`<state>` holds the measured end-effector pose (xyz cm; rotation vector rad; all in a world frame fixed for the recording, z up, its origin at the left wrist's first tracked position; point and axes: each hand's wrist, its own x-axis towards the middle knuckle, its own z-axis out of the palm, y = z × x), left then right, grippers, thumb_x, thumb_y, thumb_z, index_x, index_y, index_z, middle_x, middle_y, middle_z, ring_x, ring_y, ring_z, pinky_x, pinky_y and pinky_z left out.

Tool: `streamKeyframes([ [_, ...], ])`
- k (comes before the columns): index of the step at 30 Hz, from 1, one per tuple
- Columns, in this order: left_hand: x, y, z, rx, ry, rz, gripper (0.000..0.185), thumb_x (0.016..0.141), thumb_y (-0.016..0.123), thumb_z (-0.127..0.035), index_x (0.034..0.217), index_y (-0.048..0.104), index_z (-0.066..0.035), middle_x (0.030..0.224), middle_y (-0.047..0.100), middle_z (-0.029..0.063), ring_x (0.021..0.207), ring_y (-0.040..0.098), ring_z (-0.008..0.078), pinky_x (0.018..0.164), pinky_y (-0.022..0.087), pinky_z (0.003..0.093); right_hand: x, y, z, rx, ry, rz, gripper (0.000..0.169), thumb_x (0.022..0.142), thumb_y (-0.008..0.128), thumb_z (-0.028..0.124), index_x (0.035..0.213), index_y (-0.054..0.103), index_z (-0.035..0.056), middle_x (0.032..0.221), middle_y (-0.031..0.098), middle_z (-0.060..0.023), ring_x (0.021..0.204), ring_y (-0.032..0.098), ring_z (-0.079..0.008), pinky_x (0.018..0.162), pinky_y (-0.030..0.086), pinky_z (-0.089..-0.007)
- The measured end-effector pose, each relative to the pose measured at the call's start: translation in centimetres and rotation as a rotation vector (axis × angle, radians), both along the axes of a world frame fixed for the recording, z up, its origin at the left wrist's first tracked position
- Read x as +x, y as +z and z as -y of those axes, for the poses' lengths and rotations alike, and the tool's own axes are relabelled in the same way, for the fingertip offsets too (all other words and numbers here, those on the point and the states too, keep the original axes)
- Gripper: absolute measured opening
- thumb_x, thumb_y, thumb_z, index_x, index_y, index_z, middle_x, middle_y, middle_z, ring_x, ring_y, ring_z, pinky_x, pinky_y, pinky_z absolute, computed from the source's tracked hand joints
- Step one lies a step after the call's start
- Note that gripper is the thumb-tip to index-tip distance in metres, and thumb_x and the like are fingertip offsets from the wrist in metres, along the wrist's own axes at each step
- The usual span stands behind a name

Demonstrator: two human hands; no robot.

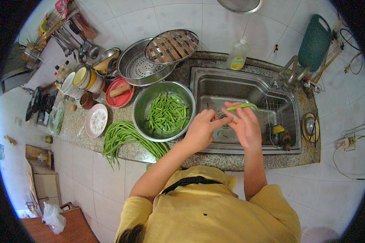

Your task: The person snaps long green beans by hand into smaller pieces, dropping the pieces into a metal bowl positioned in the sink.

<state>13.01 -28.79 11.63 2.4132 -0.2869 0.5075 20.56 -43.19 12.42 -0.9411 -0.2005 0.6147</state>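
Note:
Over the sink (pixel 206 94), my right hand (pixel 245 130) holds a light green pod (pixel 242 107) across its fingers. My left hand (pixel 201 129) is beside it with the fingers curled; its thumb or a finger reaches to the right hand's fingers. Whether anything is pinched there is hidden. To the left of my hands is a steel basin (pixel 138 121) with many cut green bean pieces (pixel 165 112) in it. A bunch of long green beans (pixel 121 136) lies in front of the basin, some ends hanging over the counter edge.
Behind the basin, a steel steamer tray (pixel 137 65) carries a slatted round rack (pixel 172 47). Left stand a red bowl (pixel 121 100), a patterned plate (pixel 96 120) and stacked bowls (pixel 82 79). A soap bottle (pixel 238 54) and faucet (pixel 289 76) are behind the sink.

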Motion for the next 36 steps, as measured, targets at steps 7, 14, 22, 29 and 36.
streamKeyframes([
  [7,0.2,-0.9,-0.5,0.124,0.176,0.053,0.045,0.058,0.049,0.007,0.098,0.060,-0.008,0.079,0.050,0.0106,0.076,0.049,0.0287,0.065,0.041,0.0358,-0.3,0.9,0.1,-0.040,-0.002,-0.006,0.020,0.086,0.044,0.016,0.102,0.048,0.0040,0.117,0.045,-0.0134,0.107,0.045,-0.0250,0.082,0.041,-0.0389],
  [14,-0.1,-1.5,-1.2,-0.220,0.153,-0.075,0.017,0.064,0.061,0.001,0.079,0.064,-0.006,0.075,0.053,0.0100,0.074,0.052,0.0244,0.064,0.042,0.0319,-0.1,0.1,0.0,-0.110,-0.098,0.071,0.019,0.085,0.046,0.013,0.100,0.052,0.0025,0.112,0.050,-0.0114,0.104,0.047,-0.0196,0.087,0.038,-0.0365],
  [22,0.2,-1.1,-1.9,-0.644,0.028,-0.201,0.020,0.068,0.064,-0.002,0.087,0.064,-0.006,0.083,0.058,0.0071,0.078,0.054,0.0164,0.071,0.044,0.0265,-0.4,0.3,-0.2,-0.250,-0.135,0.166,0.020,0.081,0.052,0.007,0.098,0.054,-0.0028,0.107,0.053,-0.0110,0.097,0.051,-0.0178,0.087,0.039,-0.0299],
  [29,-0.2,2.7,-0.2,-0.697,0.113,0.028,0.031,0.068,0.064,-0.004,0.099,0.059,-0.006,0.084,0.060,0.0076,0.077,0.057,0.0185,0.069,0.044,0.0267,-1.6,0.8,-0.8,-0.312,-0.092,0.329,0.020,0.077,0.058,0.007,0.096,0.058,0.0001,0.097,0.058,-0.0062,0.089,0.053,-0.0117,0.080,0.040,-0.0241],
  [36,-1.4,3.6,-0.3,-0.370,0.211,0.129,0.019,0.068,0.064,-0.005,0.087,0.062,-0.004,0.072,0.058,0.0085,0.065,0.054,0.0189,0.060,0.043,0.0278,-1.9,0.5,-1.7,-0.044,-0.174,0.167,0.024,0.080,0.054,0.006,0.103,0.052,-0.0014,0.095,0.058,-0.0111,0.082,0.057,-0.0156,0.075,0.046,-0.0257],
])
